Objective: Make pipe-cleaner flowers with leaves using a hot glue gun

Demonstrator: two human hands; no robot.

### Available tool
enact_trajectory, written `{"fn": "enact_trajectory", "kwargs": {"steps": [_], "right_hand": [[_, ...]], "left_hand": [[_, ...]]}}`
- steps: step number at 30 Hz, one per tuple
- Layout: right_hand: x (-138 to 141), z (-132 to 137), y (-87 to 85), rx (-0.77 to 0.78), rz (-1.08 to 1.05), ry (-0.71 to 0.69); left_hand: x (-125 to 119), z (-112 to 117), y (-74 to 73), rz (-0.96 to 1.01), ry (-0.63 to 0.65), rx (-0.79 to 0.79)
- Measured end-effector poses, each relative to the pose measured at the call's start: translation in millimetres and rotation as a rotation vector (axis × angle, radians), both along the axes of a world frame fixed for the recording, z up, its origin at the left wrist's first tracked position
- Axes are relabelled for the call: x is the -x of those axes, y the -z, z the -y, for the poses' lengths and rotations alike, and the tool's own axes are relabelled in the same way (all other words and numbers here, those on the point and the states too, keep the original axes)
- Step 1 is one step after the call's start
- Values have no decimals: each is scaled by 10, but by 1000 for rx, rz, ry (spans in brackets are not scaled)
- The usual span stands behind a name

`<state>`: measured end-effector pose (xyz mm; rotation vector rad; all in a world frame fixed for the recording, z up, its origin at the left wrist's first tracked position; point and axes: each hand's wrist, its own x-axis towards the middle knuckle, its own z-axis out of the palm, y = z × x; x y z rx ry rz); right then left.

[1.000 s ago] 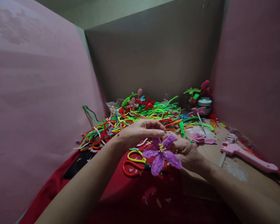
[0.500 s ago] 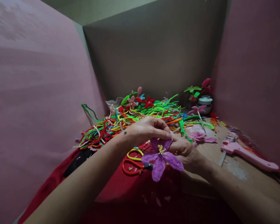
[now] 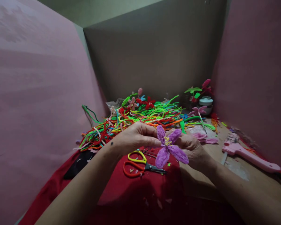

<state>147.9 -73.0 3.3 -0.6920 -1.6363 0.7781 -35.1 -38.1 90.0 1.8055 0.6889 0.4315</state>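
A purple fuzzy flower [image 3: 164, 155] with yellow stamens faces me between my hands, above the red cloth. My left hand [image 3: 141, 137] is closed, thumb and forefinger pinching at the flower's left side by the petal bases. Behind the right petals, my right hand [image 3: 190, 145] is closed on the flower from the back; most of its fingertips and any stem are hidden. Below the flower lie scissors [image 3: 134, 170] with a red and a yellow handle loop, their dark blades pointing right.
A heap of coloured pipe cleaners [image 3: 152, 115] spreads behind my hands, with finished flowers [image 3: 149, 102] on it. At right are a pink glue gun [image 3: 250, 156], a lidded jar [image 3: 205, 104] and pink petals [image 3: 207, 139]. Scraps dot the red cloth [image 3: 131, 190]. Pink panels stand either side.
The flower has risen slightly, shifted right and turned, uncovering the scissors' blades. My left hand has moved from above the flower to its left side. My right hand stays behind it.
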Motion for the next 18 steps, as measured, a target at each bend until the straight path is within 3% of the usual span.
{"fn": "enact_trajectory", "kwargs": {"steps": [4,7,9,13,16,18], "right_hand": [[7,8,2,125,-161,-107],[-13,1,-15,57,-150,-50],[-28,-12,-19,-29,-85,47],[-40,-46,6,-113,-22,231],[-34,-55,26,-140,-14,330],[-28,-52,31,-134,-31,301]], "left_hand": [[-42,28,38,91,33,-218],[-56,6,45,135,30,-145],[-41,-33,65,156,-74,-87],[35,-69,181,180,-418,-94],[53,-1,309,140,-350,37],[17,66,380,147,-268,135]]}}
